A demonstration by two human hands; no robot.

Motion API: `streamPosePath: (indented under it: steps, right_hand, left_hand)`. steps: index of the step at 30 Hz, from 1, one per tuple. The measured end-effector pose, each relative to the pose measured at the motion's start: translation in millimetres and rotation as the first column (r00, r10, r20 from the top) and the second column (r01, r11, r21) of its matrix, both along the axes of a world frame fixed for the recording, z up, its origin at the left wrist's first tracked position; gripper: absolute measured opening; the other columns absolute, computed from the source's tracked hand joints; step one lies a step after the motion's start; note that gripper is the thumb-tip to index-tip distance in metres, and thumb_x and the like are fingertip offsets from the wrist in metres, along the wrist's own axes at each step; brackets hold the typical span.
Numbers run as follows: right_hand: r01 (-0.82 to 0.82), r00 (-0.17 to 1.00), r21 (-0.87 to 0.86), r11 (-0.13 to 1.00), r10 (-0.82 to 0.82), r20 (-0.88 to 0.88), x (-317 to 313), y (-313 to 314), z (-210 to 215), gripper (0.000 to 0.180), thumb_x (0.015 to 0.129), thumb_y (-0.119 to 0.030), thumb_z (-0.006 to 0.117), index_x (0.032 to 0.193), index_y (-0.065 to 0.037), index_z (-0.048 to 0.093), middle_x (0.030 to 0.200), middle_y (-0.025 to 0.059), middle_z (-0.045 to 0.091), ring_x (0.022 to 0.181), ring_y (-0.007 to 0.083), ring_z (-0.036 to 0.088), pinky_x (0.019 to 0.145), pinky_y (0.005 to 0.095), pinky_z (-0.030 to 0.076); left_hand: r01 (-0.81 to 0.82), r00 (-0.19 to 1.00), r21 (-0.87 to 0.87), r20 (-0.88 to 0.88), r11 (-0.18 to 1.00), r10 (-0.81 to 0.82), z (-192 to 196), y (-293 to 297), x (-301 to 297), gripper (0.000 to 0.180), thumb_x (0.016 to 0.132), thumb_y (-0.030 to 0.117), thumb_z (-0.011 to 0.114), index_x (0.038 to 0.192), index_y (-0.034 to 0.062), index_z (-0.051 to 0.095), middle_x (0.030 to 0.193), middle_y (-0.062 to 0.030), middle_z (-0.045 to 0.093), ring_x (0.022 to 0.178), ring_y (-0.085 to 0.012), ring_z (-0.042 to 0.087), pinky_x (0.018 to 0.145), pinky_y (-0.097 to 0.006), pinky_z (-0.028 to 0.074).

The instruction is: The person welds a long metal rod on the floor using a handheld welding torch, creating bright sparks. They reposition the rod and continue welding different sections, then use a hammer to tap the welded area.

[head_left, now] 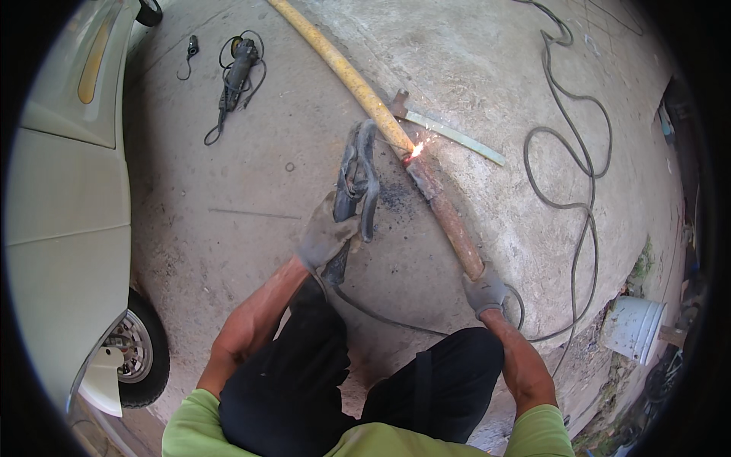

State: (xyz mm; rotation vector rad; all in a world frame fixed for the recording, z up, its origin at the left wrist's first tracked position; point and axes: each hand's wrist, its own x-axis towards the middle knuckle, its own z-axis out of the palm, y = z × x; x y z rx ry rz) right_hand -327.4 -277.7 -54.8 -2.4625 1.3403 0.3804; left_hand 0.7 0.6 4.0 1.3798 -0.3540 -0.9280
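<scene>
A long pipe lies slantwise before me, its far section yellow [335,59] and its near section rusty brown [451,227]. Bright sparks and a glowing spot [416,151] show where the two sections meet. My gloved left hand [327,233] is closed around a black welding electrode holder [370,190]. A thin electrode runs from its jaws toward the glow. At the near end of the rusty section, my gloved right hand [485,293] is wrapped around the pipe. Just beyond the joint rests a hammer [455,139] with a pale, flat handle.
An angle grinder [239,70] with its cord lies far left, near a small black tool [193,47]. A thin rod [255,214] is on the concrete. Cream vehicle [68,183] bounds the left side. Looped black cable [590,202] and a white bucket [633,329] are at right.
</scene>
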Motion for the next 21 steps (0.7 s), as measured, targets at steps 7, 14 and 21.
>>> streamPosePath:
  steps: [7,14,21]
  right_hand:
    - [-0.016,1.000,-0.006,1.000,0.015,-0.017,0,-1,-2,0.060,0.089,-0.047,0.082,0.127,-0.003,0.065,0.103,0.0272,0.079,0.096,0.0479,0.078,0.085,0.0586,0.061]
    - [0.012,1.000,0.018,1.000,-0.012,-0.004,6,4,6,0.058,0.088,-0.042,0.084,0.127,-0.003,0.067,0.109,0.0291,0.077,0.102,0.0484,0.076,0.088,0.0573,0.059]
    - [0.016,1.000,0.015,1.000,-0.015,-0.015,1,2,0,0.057,0.088,-0.043,0.084,0.127,-0.004,0.068,0.109,0.0281,0.078,0.102,0.0484,0.077,0.088,0.0574,0.060]
  left_hand:
    - [-0.016,1.000,0.011,-0.001,1.000,0.016,6,-7,1,0.052,0.098,0.006,0.070,0.144,-0.0053,0.048,0.091,-0.0089,0.068,0.064,-0.0163,0.066,0.057,-0.033,0.056]
    - [-0.040,0.999,0.025,0.012,0.999,0.040,0,-6,-2,0.055,0.099,0.020,0.080,0.142,-0.0020,0.052,0.091,-0.0069,0.068,0.064,-0.0153,0.068,0.057,-0.032,0.058]
    - [-0.049,0.999,0.008,0.009,0.999,0.048,-5,-6,-3,0.055,0.100,0.020,0.081,0.141,-0.0009,0.051,0.092,-0.0067,0.068,0.064,-0.0155,0.068,0.056,-0.032,0.058]
